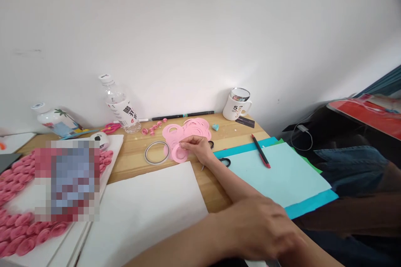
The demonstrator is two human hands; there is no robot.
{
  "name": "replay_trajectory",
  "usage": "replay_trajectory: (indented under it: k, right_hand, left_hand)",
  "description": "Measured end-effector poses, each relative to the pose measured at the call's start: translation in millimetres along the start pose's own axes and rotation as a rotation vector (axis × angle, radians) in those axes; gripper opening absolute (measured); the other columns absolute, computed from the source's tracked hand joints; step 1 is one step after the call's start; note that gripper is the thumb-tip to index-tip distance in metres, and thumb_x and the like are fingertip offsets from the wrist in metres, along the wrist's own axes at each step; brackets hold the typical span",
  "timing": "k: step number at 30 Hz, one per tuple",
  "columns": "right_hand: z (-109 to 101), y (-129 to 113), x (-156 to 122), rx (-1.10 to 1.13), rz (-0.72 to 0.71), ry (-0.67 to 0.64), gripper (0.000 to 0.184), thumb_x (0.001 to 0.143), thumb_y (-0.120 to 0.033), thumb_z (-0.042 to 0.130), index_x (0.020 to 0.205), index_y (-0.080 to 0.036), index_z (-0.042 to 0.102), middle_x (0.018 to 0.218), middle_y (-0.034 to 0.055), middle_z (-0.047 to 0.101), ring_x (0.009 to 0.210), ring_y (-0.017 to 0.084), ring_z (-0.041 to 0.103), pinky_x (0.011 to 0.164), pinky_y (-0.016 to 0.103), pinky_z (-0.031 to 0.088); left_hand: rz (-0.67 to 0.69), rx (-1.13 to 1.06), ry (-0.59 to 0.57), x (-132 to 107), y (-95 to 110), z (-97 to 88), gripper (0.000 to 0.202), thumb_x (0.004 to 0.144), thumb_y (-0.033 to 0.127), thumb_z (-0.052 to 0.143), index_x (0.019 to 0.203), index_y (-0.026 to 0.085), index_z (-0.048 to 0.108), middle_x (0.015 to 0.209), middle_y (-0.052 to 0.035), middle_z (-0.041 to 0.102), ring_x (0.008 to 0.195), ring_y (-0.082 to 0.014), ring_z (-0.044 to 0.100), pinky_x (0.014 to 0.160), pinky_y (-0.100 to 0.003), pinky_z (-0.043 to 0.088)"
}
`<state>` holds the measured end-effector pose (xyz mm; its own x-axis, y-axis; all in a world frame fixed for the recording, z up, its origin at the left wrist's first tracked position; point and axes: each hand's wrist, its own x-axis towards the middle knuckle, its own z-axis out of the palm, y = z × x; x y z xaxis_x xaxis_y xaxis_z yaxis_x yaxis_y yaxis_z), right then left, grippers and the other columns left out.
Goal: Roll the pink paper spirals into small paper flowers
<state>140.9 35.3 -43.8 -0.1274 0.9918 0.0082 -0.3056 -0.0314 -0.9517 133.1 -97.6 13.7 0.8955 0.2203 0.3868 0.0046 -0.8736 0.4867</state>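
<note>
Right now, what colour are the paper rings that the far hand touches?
Pink; the paper rings show best in the head view, under the right hand.

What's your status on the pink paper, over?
Right hand pinching pink paper circle at the pile. Left hand across right forearm, scissors beneath. Clear ring beside the circle.

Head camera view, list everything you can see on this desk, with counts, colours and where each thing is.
paper circles: pile, pink, desk back middle
bottles: two, clear, back left
mug: one, white, by wall
tape ring: one, clear, left of circles
pen: one, red and black, on blue sheet
sheets: two, white and light blue, desk front
paper roses: many, pink, board at left
right hand: one, fingertips on a circle
left hand: one, foreground, over right forearm
</note>
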Motion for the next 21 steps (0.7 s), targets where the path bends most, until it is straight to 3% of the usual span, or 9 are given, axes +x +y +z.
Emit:
replay_trajectory:
  k: [2,5,6,9,11,15,19,21]
  right_hand:
    - [-1.2,2.1,0.0,-0.002,-0.002,-0.008,0.022,0.048,-0.027,0.079,0.065,-0.017,0.069,0.066,0.001,0.069,0.06,0.012,0.059,0.063,0.026,0.048]
    - [-2.8,5.2,-0.2,-0.004,-0.016,-0.025,0.022,0.05,-0.027,0.079,0.067,-0.017,0.07,0.067,0.001,0.069,0.062,0.013,0.06,0.064,0.026,0.049]
    - [-3.0,6.2,-0.1,-0.004,-0.021,-0.03,0.021,0.051,-0.027,0.079,0.068,-0.018,0.07,0.067,0.001,0.069,0.062,0.013,0.061,0.064,0.026,0.048]
    - [-2.6,8.0,0.4,-0.009,-0.03,-0.059,0.02,0.053,-0.027,0.078,0.069,-0.018,0.071,0.069,0.0009,0.07,0.063,0.012,0.061,0.064,0.026,0.048]
    - [-1.9,7.8,0.4,-0.015,-0.033,-0.074,0.02,0.053,-0.027,0.078,0.069,-0.017,0.071,0.069,0.0009,0.069,0.063,0.012,0.061,0.064,0.025,0.048]
    - [-0.5,4.3,-0.6,-0.011,-0.03,-0.055,0.02,0.053,-0.027,0.078,0.069,-0.017,0.071,0.067,0.0006,0.069,0.062,0.012,0.06,0.066,0.026,0.048]
    - [-0.5,3.2,-0.5,-0.004,-0.018,-0.068,0.02,0.06,-0.031,0.074,0.075,-0.018,0.071,0.07,0.0008,0.069,0.063,0.011,0.061,0.067,0.027,0.049]
    - [-1.7,4.8,0.3,0.016,-0.013,-0.079,0.022,0.062,-0.032,0.072,0.079,-0.018,0.072,0.074,0.0013,0.07,0.065,0.012,0.062,0.07,0.028,0.049]
  left_hand:
    - [0.002,-0.211,-0.126,18.6,14.9,10.7,0.02,0.088,0.024,0.044,0.084,0.019,0.063,0.088,-0.0018,0.066,0.089,-0.013,0.06,0.08,-0.02,0.046]
    - [-0.126,-0.342,-0.192,38.3,20.1,20.9,0.021,0.088,0.024,0.044,0.09,0.013,0.061,0.091,-0.0046,0.066,0.088,-0.0121,0.061,0.074,-0.017,0.046]
    - [-0.111,-0.381,-0.203,43.0,18.1,24.0,0.02,0.088,0.024,0.044,0.094,0.014,0.061,0.092,-0.0029,0.066,0.092,-0.0117,0.06,0.076,-0.016,0.046]
    - [-0.14,-0.206,-0.244,54.3,8.8,32.5,0.026,0.089,0.028,0.041,0.086,0.014,0.063,0.092,-0.0064,0.067,0.097,-0.018,0.059,0.086,-0.027,0.044]
    - [-0.204,-0.061,-0.344,61.4,5.5,35.3,0.04,0.09,0.037,0.035,0.082,0.011,0.065,0.092,-0.0122,0.067,0.093,-0.0247,0.06,0.081,-0.036,0.045]
    - [-0.051,-0.248,-0.562,73.3,11.6,31.6,0.034,0.088,0.038,0.04,0.079,0.015,0.064,0.085,-0.0048,0.067,0.082,-0.019,0.062,0.066,-0.027,0.046]
    - [0.062,-0.292,-0.43,76.3,17.3,28.2,0.021,0.088,0.027,0.043,0.087,0.014,0.059,0.093,-0.0035,0.065,0.087,-0.0152,0.06,0.072,-0.023,0.045]
    - [0.078,-0.284,-0.428,76.0,15.3,29.1,0.017,0.086,0.025,0.044,0.083,0.016,0.058,0.09,-0.0032,0.065,0.087,-0.0157,0.06,0.076,-0.023,0.044]
